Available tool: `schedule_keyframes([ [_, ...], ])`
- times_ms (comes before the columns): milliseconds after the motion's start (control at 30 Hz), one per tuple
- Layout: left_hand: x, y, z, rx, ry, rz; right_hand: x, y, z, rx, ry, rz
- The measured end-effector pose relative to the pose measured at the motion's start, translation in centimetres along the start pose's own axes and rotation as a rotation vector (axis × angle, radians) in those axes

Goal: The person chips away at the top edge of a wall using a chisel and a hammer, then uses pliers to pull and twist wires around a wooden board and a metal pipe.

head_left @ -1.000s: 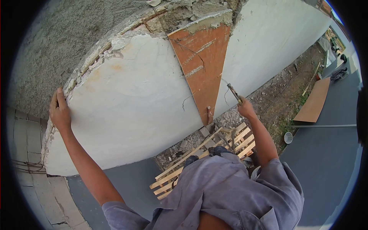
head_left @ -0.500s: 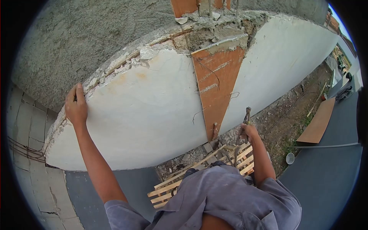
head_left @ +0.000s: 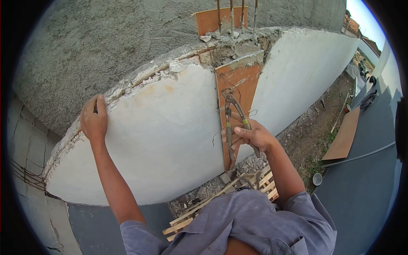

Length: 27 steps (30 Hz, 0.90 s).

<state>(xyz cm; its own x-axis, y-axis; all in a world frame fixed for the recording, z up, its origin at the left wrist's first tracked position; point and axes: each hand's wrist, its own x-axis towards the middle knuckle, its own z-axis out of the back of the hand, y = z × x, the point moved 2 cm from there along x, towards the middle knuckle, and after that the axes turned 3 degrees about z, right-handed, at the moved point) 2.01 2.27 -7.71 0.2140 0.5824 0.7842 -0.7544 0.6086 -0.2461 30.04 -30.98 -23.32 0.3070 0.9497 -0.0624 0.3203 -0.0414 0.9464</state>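
Note:
My left hand (head_left: 94,118) is curled over the broken top edge of the white wall (head_left: 157,136), its far fingertips partly hidden. In my right hand (head_left: 253,135) is a pair of end-cutting pincers (head_left: 230,95), jaws up, with yellow-green bands on the handles. The handles are spread somewhat, and the fingers reach around and between them. Behind the pincers, an orange-brown board (head_left: 245,80) narrows downward against the wall, with thin bent wires on its face. Rough concrete (head_left: 238,50) tops this board.
Several upright rebars (head_left: 232,17) rise from the concrete before another orange-brown panel (head_left: 207,22). A rough grey wall (head_left: 106,46) stands behind. Below are a slatted wooden pallet (head_left: 199,217) and rubble. A white bucket (head_left: 317,179) and a loose brown sheet (head_left: 342,136) lie at right. Bent rebars (head_left: 27,175) stick out at left.
My right hand has risen leftward with the pincers, from low beside the wall to in front of the orange-brown board. The left hand stays on the wall edge; the view has shifted slightly.

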Motion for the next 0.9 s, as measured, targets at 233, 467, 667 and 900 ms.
schedule_keyframes([
  [233,0.0,-0.5,0.7,0.001,0.083,0.049,3.8,0.5,0.4,-0.163,-0.117,0.062],
  [467,-0.2,-0.5,0.5,-0.01,0.019,0.019,4.3,0.4,-0.6,-0.221,-0.163,0.101],
  [667,-0.2,-0.8,0.5,0.019,0.044,0.07,4.6,-0.2,0.3,-0.131,-0.161,0.097],
  [900,-0.2,-0.4,0.3,0.011,0.034,0.054,5.8,-1.0,0.9,0.091,0.019,0.155],
])
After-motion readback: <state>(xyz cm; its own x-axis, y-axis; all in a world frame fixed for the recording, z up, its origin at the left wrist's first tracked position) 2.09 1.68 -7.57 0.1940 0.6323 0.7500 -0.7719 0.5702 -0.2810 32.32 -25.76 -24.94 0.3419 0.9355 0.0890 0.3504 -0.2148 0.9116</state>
